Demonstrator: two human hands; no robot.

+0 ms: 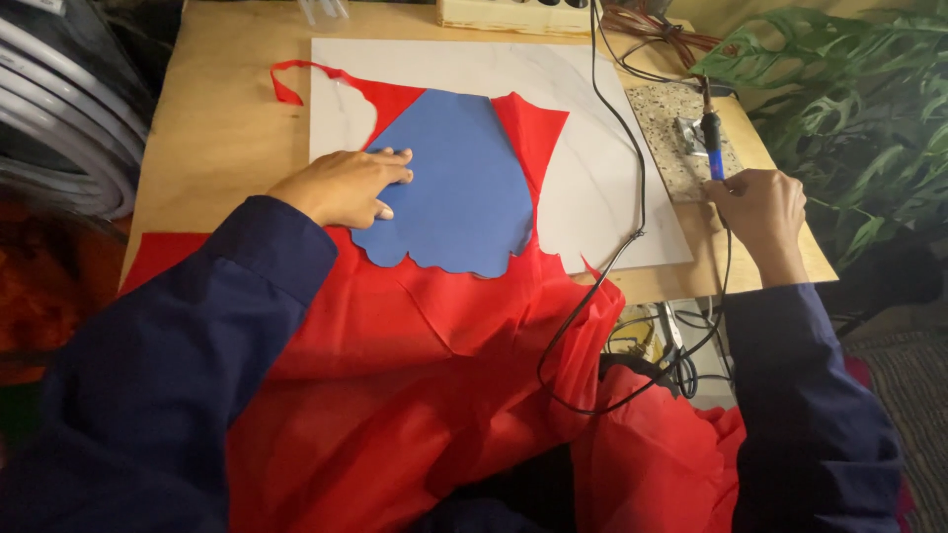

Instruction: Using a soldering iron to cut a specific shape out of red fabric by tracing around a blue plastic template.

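Our right hand [758,202] is closed around the blue handle of a soldering iron [712,144], its grip clenched on the lower end while the tip of the tool points away from us and rests on a small speckled stone tile [664,118]. A black cord [617,259] runs from the tool across the white sheet and loops down over the front edge of the desk [212,118].

Our left hand [346,186] has its grip released: the fingers lie flat and spread, pressing on the left edge of a blue paper template [464,192]. We see that template lying on top of red fabric [415,345], which shows as a band on both sides of the blue shape and spills off the desk toward our lap. A thin red strip curls away at the upper left.

Beneath fabric and template lies a white marble-patterned board [592,89], set on the pale wooden desk. At the far edge stands a cream power strip [513,14] with cables beside it. Green leafy plants [849,109] fill the right side, and dark coiled hoses [59,99] sit to the left.
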